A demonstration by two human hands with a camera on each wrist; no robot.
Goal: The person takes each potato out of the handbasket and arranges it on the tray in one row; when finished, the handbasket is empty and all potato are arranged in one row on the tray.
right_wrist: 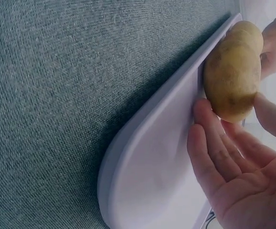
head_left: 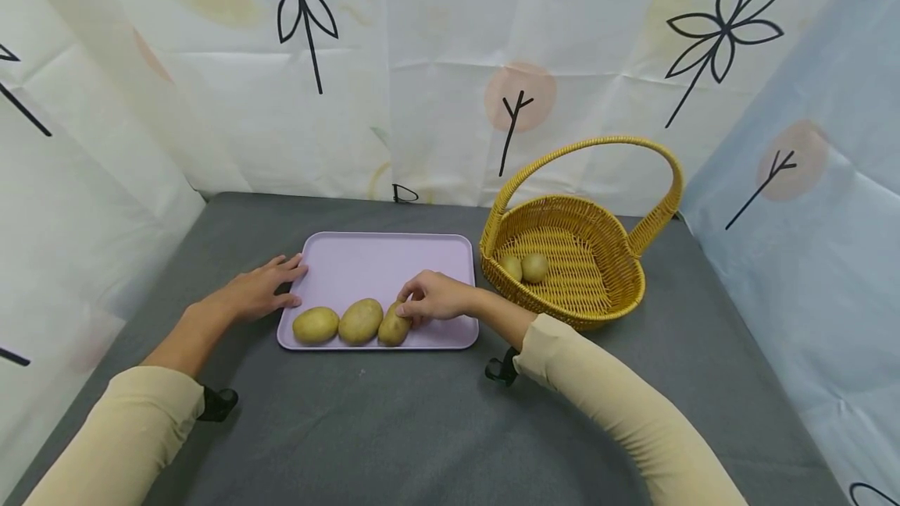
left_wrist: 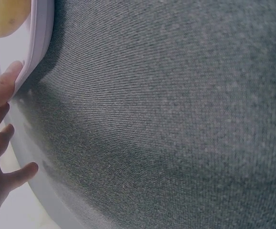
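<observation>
Three potatoes lie in a row along the near side of a pale lilac tray [head_left: 394, 256]: a left potato [head_left: 316, 326], a middle potato [head_left: 361, 322] and a right potato [head_left: 394, 326]. My right hand [head_left: 434, 297] pinches the right potato between thumb and fingers; in the right wrist view that potato [right_wrist: 233, 76] stays low against the tray's rim. At the tray's left edge rests my left hand [head_left: 258, 290], fingers spread. Its thumb [left_wrist: 11, 74] touches the rim in the left wrist view.
A yellow woven basket [head_left: 587, 256] with a tall handle stands right of the tray, behind my right forearm. Inside it, at the left, are two potatoes [head_left: 534, 267]. Grey cloth [head_left: 394, 428] covers the table, and patterned white curtains [head_left: 436, 123] hang behind and at the sides.
</observation>
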